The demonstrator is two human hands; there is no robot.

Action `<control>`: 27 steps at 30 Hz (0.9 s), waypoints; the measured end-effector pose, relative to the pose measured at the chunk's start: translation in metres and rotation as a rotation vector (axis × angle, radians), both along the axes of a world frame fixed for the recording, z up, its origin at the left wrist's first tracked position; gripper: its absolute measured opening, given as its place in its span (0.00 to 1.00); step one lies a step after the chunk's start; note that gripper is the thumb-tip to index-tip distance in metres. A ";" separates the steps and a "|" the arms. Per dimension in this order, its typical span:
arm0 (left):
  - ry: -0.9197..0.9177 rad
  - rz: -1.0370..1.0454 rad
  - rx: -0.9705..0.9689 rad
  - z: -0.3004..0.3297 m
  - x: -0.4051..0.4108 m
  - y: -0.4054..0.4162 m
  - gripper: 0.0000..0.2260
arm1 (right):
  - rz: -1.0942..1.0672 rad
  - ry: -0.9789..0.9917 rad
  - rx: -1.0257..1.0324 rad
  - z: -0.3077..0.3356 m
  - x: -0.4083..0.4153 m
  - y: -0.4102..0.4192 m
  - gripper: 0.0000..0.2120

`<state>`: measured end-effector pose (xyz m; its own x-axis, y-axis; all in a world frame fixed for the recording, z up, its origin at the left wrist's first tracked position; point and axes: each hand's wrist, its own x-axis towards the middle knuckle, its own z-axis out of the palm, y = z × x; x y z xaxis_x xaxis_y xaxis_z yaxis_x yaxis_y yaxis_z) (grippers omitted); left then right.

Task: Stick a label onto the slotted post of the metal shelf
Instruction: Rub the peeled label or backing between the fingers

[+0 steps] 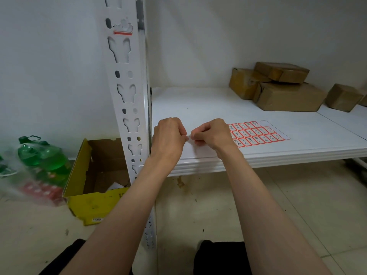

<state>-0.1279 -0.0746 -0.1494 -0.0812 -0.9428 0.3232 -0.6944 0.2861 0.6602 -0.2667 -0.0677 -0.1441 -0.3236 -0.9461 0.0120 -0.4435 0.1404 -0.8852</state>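
Note:
Both hands hover over the front of the white shelf board (198, 104). My left hand (168, 135) and my right hand (212, 133) meet fingertip to fingertip and pinch a small white label (190, 138) between them. A sheet of red-bordered labels (256, 133) lies flat on the shelf just right of my right hand. The white slotted post (127, 96) stands upright to the left of my left hand. High on the post sits a torn label with a red stripe (123, 31).
Brown cardboard parcels (278, 88) are stacked at the back right of the shelf. On the floor left of the post stand a yellow open box (95, 201) and wrapped green bottles (43, 159). My dark-clad knees show at the bottom edge.

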 end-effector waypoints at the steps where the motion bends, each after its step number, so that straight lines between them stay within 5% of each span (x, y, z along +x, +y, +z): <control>1: 0.000 -0.001 0.000 0.000 0.000 0.000 0.04 | 0.000 0.010 0.000 0.001 0.000 0.000 0.02; 11: -0.016 -0.004 -0.022 -0.001 -0.001 -0.003 0.04 | -0.041 0.082 -0.047 -0.001 0.002 -0.002 0.05; 17: 0.039 -0.022 0.002 -0.004 -0.001 -0.005 0.10 | 0.047 -0.082 -0.049 -0.001 0.001 0.000 0.03; 27: 0.726 -0.026 0.324 0.001 0.000 -0.003 0.03 | 0.156 -0.410 -0.096 0.010 0.000 0.007 0.07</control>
<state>-0.1277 -0.0778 -0.1479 0.0216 -0.9997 0.0140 -0.0541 0.0128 0.9985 -0.2669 -0.0606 -0.1342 -0.1734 -0.9848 0.0027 -0.0631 0.0084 -0.9980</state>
